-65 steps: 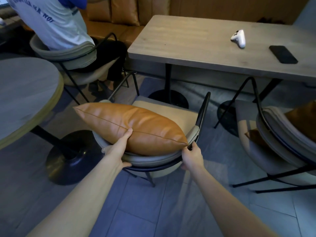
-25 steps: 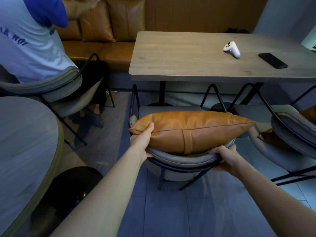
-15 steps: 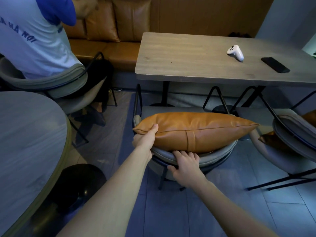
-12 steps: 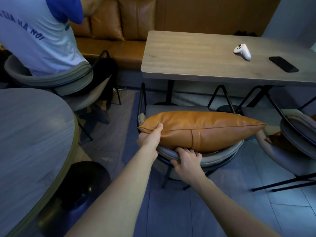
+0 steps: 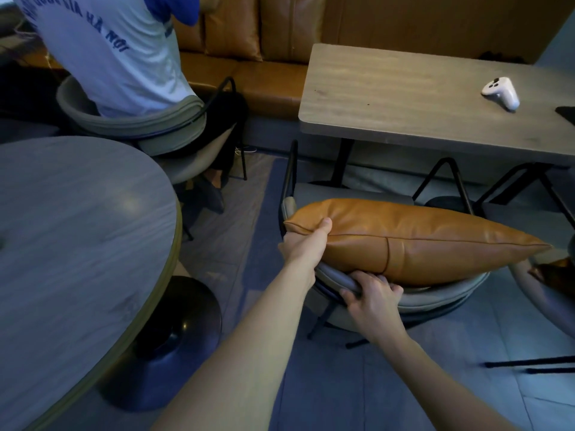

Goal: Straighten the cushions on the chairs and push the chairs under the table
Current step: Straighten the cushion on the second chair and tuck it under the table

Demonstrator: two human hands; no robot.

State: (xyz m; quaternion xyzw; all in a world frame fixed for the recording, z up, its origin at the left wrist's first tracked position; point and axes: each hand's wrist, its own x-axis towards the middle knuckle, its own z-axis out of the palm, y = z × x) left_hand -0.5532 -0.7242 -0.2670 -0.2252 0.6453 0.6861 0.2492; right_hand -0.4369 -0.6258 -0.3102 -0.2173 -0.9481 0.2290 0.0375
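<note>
A tan leather cushion (image 5: 413, 241) lies lengthwise against the curved grey backrest of a chair (image 5: 441, 295) that faces the rectangular wooden table (image 5: 404, 98). My left hand (image 5: 306, 245) pinches the cushion's left corner, thumb on top. My right hand (image 5: 371, 295) is wrapped over the top of the backrest just below the cushion. The chair's seat front sits near the table's edge. A second chair (image 5: 541, 293) with another tan cushion (image 5: 557, 267) shows partly at the right edge.
A round table (image 5: 74, 244) on a black pedestal base stands close on my left. A person in a white shirt (image 5: 102, 48) sits on a grey chair beyond it. A white controller (image 5: 501, 91) and a dark phone (image 5: 567, 113) lie on the wooden table; a tan bench runs behind.
The chair has been turned square to the table. My right hand moved from the backrest's right end to its middle left. The left hand kept hold of the cushion's corner.
</note>
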